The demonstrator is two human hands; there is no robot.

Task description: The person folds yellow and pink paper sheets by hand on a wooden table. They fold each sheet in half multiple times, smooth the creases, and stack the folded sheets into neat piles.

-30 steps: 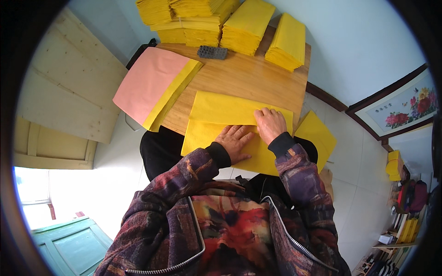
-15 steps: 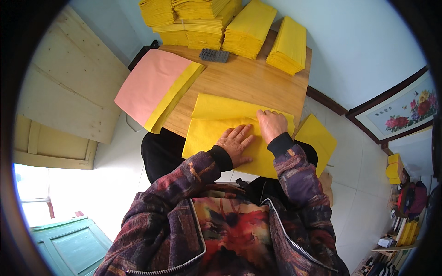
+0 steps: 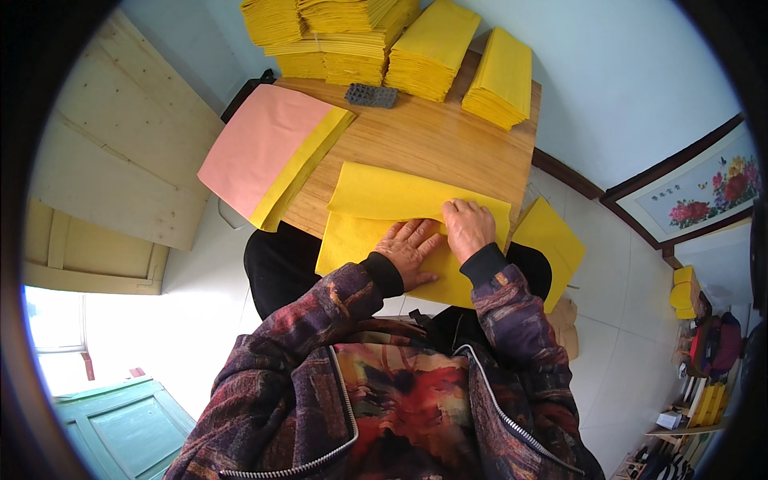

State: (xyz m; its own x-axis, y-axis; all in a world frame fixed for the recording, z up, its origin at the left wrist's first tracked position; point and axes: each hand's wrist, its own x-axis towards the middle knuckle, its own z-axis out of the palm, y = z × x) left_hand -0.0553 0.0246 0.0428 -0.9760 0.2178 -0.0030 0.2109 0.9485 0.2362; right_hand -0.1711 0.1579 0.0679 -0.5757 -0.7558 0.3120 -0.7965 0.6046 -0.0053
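A large sheet of yellow paper (image 3: 352, 240) lies before me, over the near edge of the wooden table (image 3: 416, 136) and above my lap. Its far part (image 3: 400, 192) is folded over toward me as a long flap. My left hand (image 3: 410, 254) rests flat on the near part of the sheet, fingers stretched out, just below the flap's edge. On the right side, my right hand (image 3: 470, 230) is closed with bent fingers on the flap; the fingertips are partly hidden.
Tall stacks of folded yellow paper (image 3: 432, 48) stand along the table's far side. In front of them lies a dark grey bumpy block (image 3: 371, 96). A pink sheet on yellow sheets (image 3: 264, 144) overhangs the table's left edge. More yellow paper (image 3: 552, 240) hangs at my right.
My right hand has drawn slightly left and the paper's flap lies further down toward me, its edge straighter. My left hand has stayed in place.
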